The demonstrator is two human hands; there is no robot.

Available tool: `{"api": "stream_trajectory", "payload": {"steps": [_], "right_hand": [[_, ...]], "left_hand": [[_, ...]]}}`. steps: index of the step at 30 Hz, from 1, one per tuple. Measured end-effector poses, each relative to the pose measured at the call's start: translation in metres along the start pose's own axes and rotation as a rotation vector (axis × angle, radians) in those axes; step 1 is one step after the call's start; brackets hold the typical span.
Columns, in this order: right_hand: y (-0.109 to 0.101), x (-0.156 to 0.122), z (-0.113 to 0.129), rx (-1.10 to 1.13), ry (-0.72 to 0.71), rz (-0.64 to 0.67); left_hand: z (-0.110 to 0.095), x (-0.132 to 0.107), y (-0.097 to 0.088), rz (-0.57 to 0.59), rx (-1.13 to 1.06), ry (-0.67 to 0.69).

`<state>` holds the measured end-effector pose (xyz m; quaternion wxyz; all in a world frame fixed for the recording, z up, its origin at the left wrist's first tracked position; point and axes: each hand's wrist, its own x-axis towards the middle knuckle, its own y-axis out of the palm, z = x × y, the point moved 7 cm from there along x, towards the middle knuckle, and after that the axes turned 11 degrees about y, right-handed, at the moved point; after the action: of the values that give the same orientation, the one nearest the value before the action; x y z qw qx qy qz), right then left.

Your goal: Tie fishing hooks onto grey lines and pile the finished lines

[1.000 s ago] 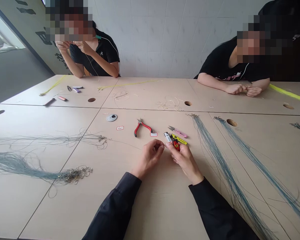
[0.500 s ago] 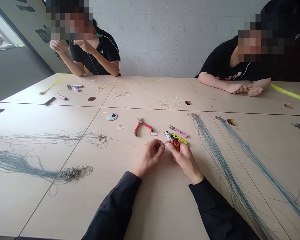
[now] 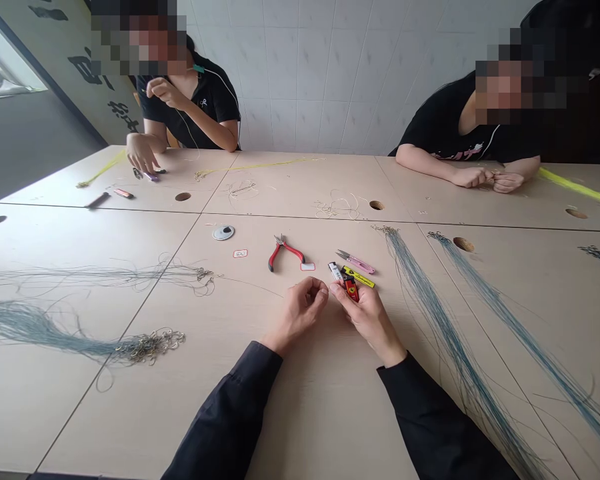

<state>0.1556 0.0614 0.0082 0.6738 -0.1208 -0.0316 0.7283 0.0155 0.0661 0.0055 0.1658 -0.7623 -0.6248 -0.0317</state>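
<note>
Down from near the face, the far-left co-worker's hand [image 3: 141, 155] now rests on the tabletop, fingers spread over a small purple item [image 3: 151, 177]; that person's other hand [image 3: 163, 92] is raised at chest height.

The wearer's left hand [image 3: 297, 313] and right hand [image 3: 367, 320] hold nearly the same pose as before, just apart at the fingertips. The left fingers [image 3: 316, 291] curl into a loose pinch, and the right fingers [image 3: 341, 288] bend close beside them. Whether either pinch holds a fine strand is too small to tell. The right hand is against a glossy red lighter [image 3: 351, 289], which lies between a white lighter [image 3: 335, 271] and a flat yellow case [image 3: 359, 277]. Just beyond lie pink-handled thread snips [image 3: 356, 262] and red-handled pliers [image 3: 290, 252].

All of it sits on a pale wood-grain table [image 3: 300, 413] pierced by round holes. Long, silky bundles of blue-grey fishing line [image 3: 455, 333] fan across it to the right, and another bundle on the left ends in a clump of metal hooks [image 3: 150, 345]. A single fine strand [image 3: 250, 285] runs from the left toward the wearer's left hand.
</note>
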Motion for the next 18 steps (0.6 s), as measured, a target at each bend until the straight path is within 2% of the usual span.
{"api": "stream_trajectory", "payload": {"steps": [4,9,18], "right_hand": [[0.0001,0.0003,-0.0014,0.026,0.016,-0.002],[-0.0012,0.0001,-0.0051,0.059,0.041,-0.022],[-0.0006,-0.0005,-0.0008,-0.019,0.028,-0.030]], "left_hand": [[-0.0001,-0.0006,0.0031,0.031,-0.030,0.011],[0.0015,-0.0003,0.0017,0.006,-0.031,0.031],[0.0010,0.0011,0.0024,0.001,-0.003,-0.004]]}}
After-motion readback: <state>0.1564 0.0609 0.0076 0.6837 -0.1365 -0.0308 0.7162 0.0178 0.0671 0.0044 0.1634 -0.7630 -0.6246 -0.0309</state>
